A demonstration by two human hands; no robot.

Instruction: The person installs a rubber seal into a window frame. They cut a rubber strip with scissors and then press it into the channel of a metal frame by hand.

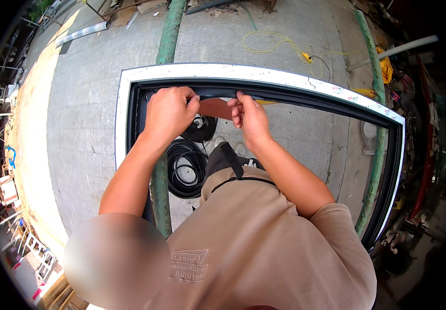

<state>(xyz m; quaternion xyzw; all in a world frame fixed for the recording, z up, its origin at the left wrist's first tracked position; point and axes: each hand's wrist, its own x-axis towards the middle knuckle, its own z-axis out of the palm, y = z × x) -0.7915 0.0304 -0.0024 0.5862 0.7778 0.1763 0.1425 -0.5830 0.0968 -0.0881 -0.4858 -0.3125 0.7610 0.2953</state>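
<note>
A rectangular window frame (223, 71), white film on its face and black along its inner edge, lies in front of me across green pipes. Along the far inner edge, a thin black rubber seal strip (213, 96) spans the gap between my hands. My left hand (172, 109) is closed on it near the frame's far left corner. A short way to the right, my right hand (251, 118) has its fingers curled, with a fingertip against the strip at the frame. Through the opening, a coil of black strip (185, 178) shows on the floor by my feet.
Green pipes (171, 33) support the frame at left and right (377, 170). A reddish-brown flat piece (215, 108) sits below my hands. Beyond the frame, a yellow cord (272, 50) trails over the concrete. A wrapped silver roll (81, 33) lies far left.
</note>
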